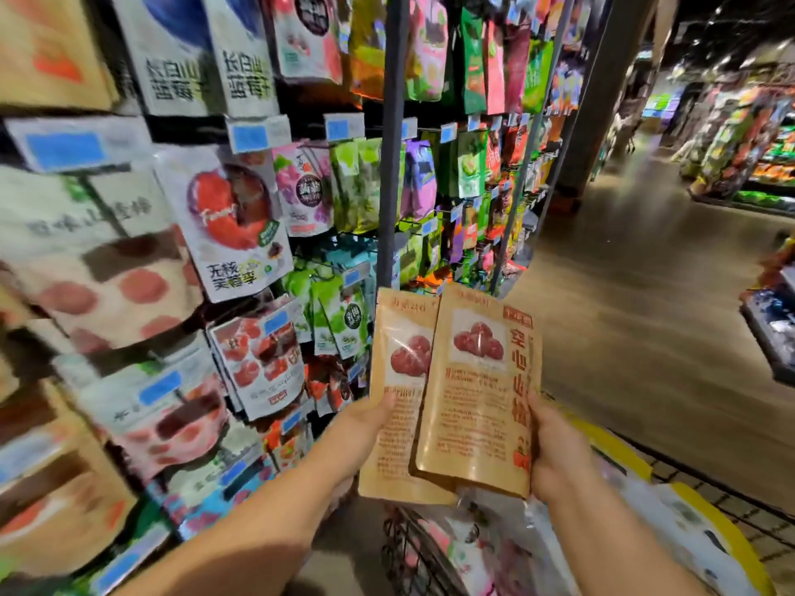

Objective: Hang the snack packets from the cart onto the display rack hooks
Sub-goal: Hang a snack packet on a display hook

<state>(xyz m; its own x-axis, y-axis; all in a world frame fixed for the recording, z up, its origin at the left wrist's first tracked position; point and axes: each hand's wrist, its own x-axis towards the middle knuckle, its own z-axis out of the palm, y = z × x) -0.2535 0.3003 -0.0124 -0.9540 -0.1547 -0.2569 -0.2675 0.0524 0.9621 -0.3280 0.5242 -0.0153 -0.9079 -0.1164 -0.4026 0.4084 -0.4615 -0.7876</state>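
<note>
Brown kraft paper with a print of red fruit covers the two flat snack packets that the person holds up between the cart and the rack, so I judge the task to be in the middle: these two are out of the cart but not yet on any hook. The left hand point(365, 428) grips the left brown packet point(398, 380) at its lower part, with the thumb on the front. The right hand point(555, 449) grips the right brown packet point(473, 402) at its right edge. This one overlaps the other in front, and both are upright. They are near the tall display rack with grey posts point(393, 165) but touch nothing on it. Many colourful bags hang there under blue price tags point(249, 137); which hook is free I cannot tell. Below the hands, the wire cart with a yellow rim point(623, 455) holds more pale and pink packets in clear wrap point(486, 548). They are too blurred to count, so more hanging is left to do.
</note>
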